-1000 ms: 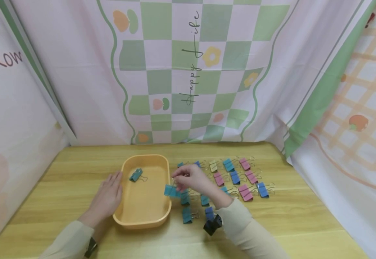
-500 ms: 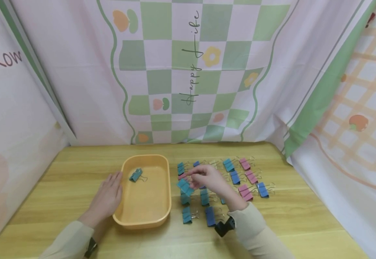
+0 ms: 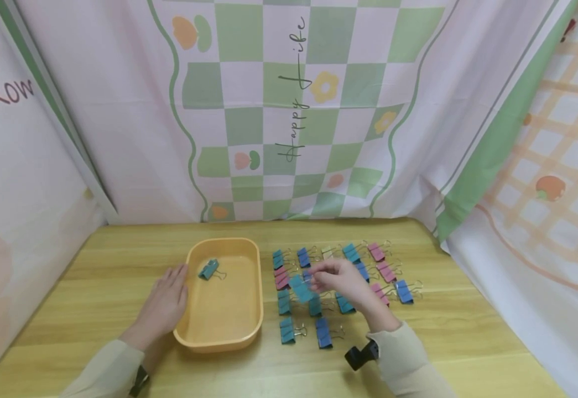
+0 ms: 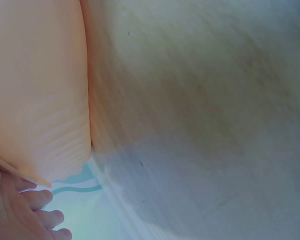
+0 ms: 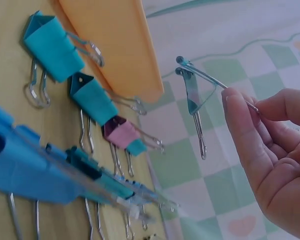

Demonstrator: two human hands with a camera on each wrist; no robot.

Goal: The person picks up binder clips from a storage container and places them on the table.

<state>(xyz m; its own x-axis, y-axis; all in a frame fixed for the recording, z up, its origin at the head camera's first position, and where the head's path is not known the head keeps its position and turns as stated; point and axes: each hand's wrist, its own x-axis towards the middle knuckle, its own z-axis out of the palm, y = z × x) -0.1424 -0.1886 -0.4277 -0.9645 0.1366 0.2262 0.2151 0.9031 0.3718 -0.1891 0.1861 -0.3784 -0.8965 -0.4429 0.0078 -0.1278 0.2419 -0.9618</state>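
My right hand (image 3: 336, 278) pinches a teal binder clip (image 3: 301, 288) by one wire handle, between thumb and fingertips. In the right wrist view the held clip (image 5: 192, 90) hangs tilted, its other wire handle pointing down. In the head view it overlaps the rows of clips. My left hand (image 3: 166, 298) rests against the left rim of an orange tray (image 3: 258, 326), fingers extended along it. The left wrist view has its fingers (image 4: 37, 199) at the tray's rim. One dark teal binder clip (image 3: 209, 269) lies inside the tray, near its far left.
Right of the tray, binder clips lie in rows on the wooden table (image 3: 134, 243): a teal one (image 3: 287, 330), a blue one (image 3: 323, 333), a pink one (image 3: 281, 278), a pale yellow one (image 3: 327, 253) and several others. A patterned curtain (image 3: 289, 110) stands behind the table.
My right hand has moved right with the teal clip, from the tray's right rim to over the rows of clips. The left hand and the tray have stayed put.
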